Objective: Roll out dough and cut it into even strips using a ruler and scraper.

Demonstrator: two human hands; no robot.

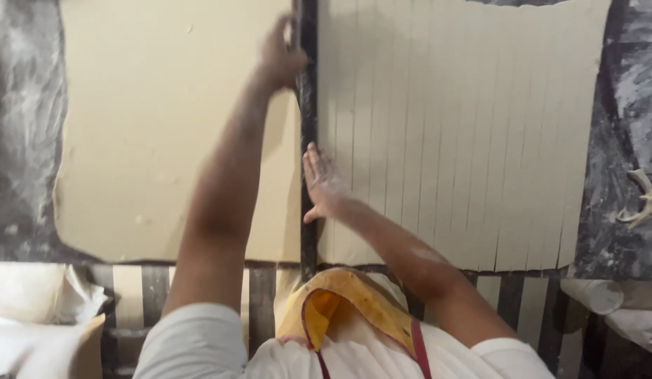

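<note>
A wide sheet of pale dough lies on a dark, floured table. Its left part (164, 133) is uncut and its right part (466, 133) is sliced into several long narrow strips. A dark straight strip (309, 105) runs between the two parts; I cannot tell whether it is a bar or bare table. My left hand (280, 52) reaches far up to the top of that strip, its fingers curled around what looks like a thin tool, which is blurred. My right hand (321, 184) lies flat with fingers apart on the left edge of the cut dough, beside the strip.
Floured dark table surface (24, 140) shows to the left and right of the dough. A small scrap of dough (642, 203) lies at the right. White sacks (38, 309) sit at the lower left, and a white rolled object (593, 295) at the lower right. My yellow apron (347, 302) hangs below.
</note>
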